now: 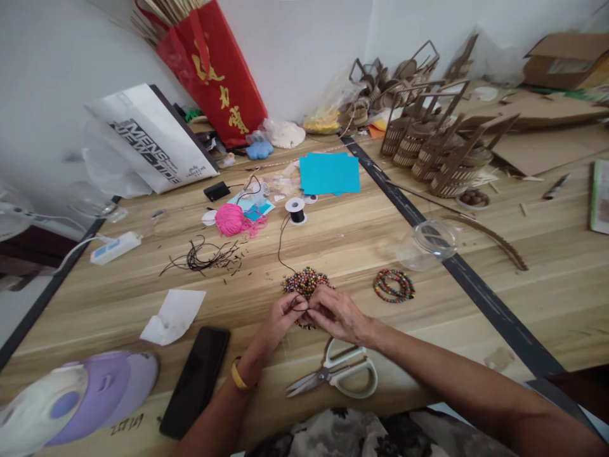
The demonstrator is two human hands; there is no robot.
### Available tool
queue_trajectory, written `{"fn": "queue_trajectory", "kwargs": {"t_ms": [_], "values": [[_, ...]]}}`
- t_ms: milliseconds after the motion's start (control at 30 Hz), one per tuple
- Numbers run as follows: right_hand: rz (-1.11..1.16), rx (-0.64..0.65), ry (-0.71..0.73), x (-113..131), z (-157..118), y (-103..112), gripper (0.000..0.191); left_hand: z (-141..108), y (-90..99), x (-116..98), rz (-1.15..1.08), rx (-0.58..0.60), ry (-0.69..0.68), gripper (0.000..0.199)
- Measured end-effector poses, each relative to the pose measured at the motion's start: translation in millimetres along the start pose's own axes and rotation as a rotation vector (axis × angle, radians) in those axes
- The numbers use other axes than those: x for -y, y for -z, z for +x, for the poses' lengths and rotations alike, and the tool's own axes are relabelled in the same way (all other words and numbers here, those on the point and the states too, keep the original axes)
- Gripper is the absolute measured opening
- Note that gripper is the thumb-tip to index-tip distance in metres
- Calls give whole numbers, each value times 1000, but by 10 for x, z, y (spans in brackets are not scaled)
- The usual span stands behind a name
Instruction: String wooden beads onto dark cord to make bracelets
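Both hands meet over a pile of small multicoloured beads [304, 280] at the table's front middle. My left hand [284, 315] is closed, pinching a thin black cord [280, 251] that loops at its fingertips. My right hand [340, 312] comes from the right, its thumb and fingers also pinched at the cord, close to the left fingertips. Whether a bead sits between the fingers is too small to tell. The cord seems to run back to a white spool [295, 209] wound with black cord. White-handled scissors [337, 374] lie just below my right hand.
Finished-looking bead strands [394, 285] lie coiled to the right, near a clear plastic jar [434, 239]. Left are cut black cords [207, 255], pink yarn [231, 219], a white paper scrap [175, 316] and a black phone [196, 381]. Small woven baskets [428, 149] stand at back right.
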State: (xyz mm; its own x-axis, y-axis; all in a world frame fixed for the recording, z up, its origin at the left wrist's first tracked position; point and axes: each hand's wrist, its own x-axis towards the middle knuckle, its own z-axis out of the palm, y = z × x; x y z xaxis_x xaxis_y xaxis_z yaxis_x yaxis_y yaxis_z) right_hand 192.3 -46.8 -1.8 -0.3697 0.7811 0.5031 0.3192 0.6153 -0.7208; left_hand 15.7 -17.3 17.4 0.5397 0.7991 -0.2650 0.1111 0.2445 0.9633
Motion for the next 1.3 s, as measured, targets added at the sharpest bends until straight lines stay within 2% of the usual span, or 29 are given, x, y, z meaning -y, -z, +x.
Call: {"fn": "queue_trajectory", "kwargs": {"t_ms": [100, 233, 333, 467, 667, 767, 1000, 1300], "values": [[-12, 3, -9, 14, 6, 9, 3, -5, 2, -14, 9, 19, 3, 41], [-72, 3, 3, 17, 2, 1, 15, 2, 7, -3, 33, -10, -40, 43], [-90, -11, -22, 19, -5, -14, 9, 7, -2, 20, 37, -3, -31, 42], [-2, -19, -100, 33, -2, -20, 2, -5, -9, 22, 36, -2, -26, 37], [153, -34, -248, 40, 12, -18, 5, -13, 2, 29, 45, 58, -42, 30], [205, -40, -303, 42, 19, -12, 7, -14, -11, 51, 143, 34, -82, 25], [289, -22, -428, 52, 34, 15, 13, -70, -76, 75, 583, -153, -180, 25], [338, -46, -455, 30, 73, 38, 20, -89, -81, 148, 740, -215, -302, 20]]}}
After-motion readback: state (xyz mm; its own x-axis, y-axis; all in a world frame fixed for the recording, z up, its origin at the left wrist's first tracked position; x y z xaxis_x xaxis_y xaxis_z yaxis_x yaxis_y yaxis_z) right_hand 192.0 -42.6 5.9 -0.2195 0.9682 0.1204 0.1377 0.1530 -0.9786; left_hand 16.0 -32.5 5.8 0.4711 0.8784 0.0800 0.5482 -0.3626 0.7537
